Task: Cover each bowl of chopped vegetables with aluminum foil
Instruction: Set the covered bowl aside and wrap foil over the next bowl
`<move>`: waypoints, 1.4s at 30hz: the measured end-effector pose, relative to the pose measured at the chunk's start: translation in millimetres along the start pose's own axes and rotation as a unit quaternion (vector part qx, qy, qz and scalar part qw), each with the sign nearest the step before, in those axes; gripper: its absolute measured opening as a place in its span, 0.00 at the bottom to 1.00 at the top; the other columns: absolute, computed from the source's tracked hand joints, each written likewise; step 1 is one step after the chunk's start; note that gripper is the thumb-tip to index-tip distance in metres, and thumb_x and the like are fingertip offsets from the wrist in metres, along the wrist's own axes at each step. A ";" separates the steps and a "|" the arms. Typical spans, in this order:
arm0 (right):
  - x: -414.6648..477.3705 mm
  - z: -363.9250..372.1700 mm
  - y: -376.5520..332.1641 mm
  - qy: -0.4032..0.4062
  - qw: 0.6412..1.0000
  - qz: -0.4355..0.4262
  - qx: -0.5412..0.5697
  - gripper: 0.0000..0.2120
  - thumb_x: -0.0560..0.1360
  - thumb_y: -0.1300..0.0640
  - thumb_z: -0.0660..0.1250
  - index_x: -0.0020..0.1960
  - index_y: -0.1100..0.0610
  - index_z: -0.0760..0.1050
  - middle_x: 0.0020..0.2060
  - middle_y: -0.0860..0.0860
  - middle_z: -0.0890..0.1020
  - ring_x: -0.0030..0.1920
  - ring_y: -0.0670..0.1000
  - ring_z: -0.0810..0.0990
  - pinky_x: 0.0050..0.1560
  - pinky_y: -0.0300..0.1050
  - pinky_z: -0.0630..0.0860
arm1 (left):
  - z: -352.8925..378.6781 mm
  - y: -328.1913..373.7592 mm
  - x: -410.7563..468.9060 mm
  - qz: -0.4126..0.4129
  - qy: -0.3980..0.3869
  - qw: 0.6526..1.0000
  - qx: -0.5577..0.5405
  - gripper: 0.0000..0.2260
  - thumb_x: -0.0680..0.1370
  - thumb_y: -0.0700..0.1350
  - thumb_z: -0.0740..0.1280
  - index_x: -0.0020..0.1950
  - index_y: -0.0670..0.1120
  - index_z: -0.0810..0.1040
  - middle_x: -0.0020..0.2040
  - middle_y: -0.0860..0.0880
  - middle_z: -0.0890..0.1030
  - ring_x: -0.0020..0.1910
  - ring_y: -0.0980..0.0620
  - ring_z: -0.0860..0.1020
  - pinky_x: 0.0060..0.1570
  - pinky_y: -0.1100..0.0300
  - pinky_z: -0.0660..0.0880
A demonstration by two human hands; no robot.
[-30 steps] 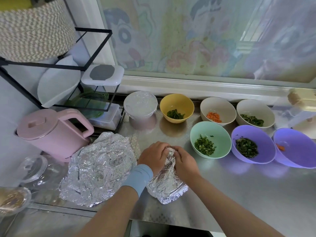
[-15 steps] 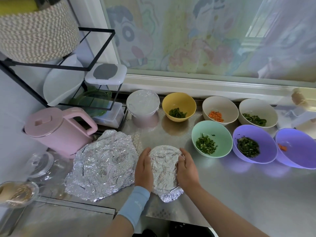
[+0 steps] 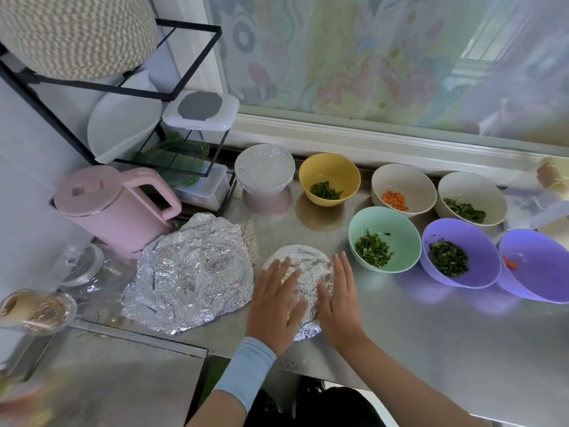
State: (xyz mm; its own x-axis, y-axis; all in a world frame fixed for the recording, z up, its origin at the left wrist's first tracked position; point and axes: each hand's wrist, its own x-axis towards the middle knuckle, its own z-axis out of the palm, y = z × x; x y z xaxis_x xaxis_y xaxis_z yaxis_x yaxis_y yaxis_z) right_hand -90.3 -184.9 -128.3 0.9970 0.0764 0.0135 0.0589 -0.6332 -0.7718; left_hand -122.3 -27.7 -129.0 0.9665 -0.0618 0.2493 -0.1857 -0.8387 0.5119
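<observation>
Pink kettle [image 3: 114, 208] at far left. Loose foil sheet [image 3: 191, 272], crumpled, lies on the table [image 3: 400, 328] at 9 o'clock of the left grip [image 3: 274, 300], just beside it. Left grip released, fingers straight, palm down on the foil-wrapped bowl [image 3: 303, 263]. Right grip [image 3: 338, 297] likewise flat, against the bowl's 4 o'clock edge. Wrap looks finished. Likely next is the mint bowl [image 3: 385, 238], uncovered, at 1 o'clock of the right grip and nearer that hand; the foil is nearer the left. Purple bowls [image 3: 458, 254] beyond, also open.
</observation>
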 end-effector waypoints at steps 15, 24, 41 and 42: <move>-0.5 -25.8 34.5 -0.151 0.949 -0.230 -0.152 0.50 0.73 0.32 0.61 0.79 0.61 0.44 0.78 0.60 0.41 0.78 0.61 0.43 0.72 0.65 0.60 | 2.9 -30.3 1.0 0.182 -0.176 0.936 0.243 0.40 0.78 0.69 0.54 0.78 0.40 0.59 0.79 0.41 0.55 0.78 0.39 0.51 0.73 0.43 0.55; -0.6 -32.7 20.8 -0.154 0.978 -0.121 -0.078 0.48 0.74 0.32 0.61 0.80 0.53 0.39 0.79 0.50 0.39 0.79 0.51 0.40 0.77 0.54 0.48 | -23.3 -5.4 -1.9 0.081 -0.113 0.989 0.057 0.36 0.78 0.61 0.57 0.80 0.45 0.50 0.81 0.48 0.47 0.80 0.46 0.44 0.76 0.42 0.42; 48.7 -24.5 -7.8 -0.088 0.994 0.069 0.003 0.20 0.82 0.53 0.58 0.73 0.51 0.62 0.68 0.46 0.69 0.69 0.47 0.66 0.69 0.44 0.64 | -21.1 -10.3 43.7 -0.200 0.074 0.976 -0.049 0.20 0.81 0.51 0.53 0.70 0.47 0.73 0.71 0.49 0.72 0.73 0.48 0.66 0.75 0.47 0.55; 56.9 -25.1 -13.4 -0.077 0.996 0.043 -0.020 0.19 0.82 0.53 0.57 0.72 0.51 0.65 0.67 0.46 0.70 0.68 0.47 0.68 0.67 0.43 0.65 | -24.3 -15.0 58.2 -0.173 0.053 0.982 -0.052 0.18 0.82 0.49 0.54 0.69 0.47 0.74 0.71 0.49 0.73 0.72 0.49 0.67 0.74 0.50 0.59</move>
State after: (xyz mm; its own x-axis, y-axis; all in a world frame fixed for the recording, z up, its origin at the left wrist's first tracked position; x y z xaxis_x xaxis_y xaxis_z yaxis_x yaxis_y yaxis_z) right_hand -33.2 -191.4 -101.1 0.9793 0.1357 -0.1503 -0.0205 -0.6719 -0.7404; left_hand -67.6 -5.5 -102.2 0.9519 0.2789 0.1269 0.1287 -0.7397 0.6605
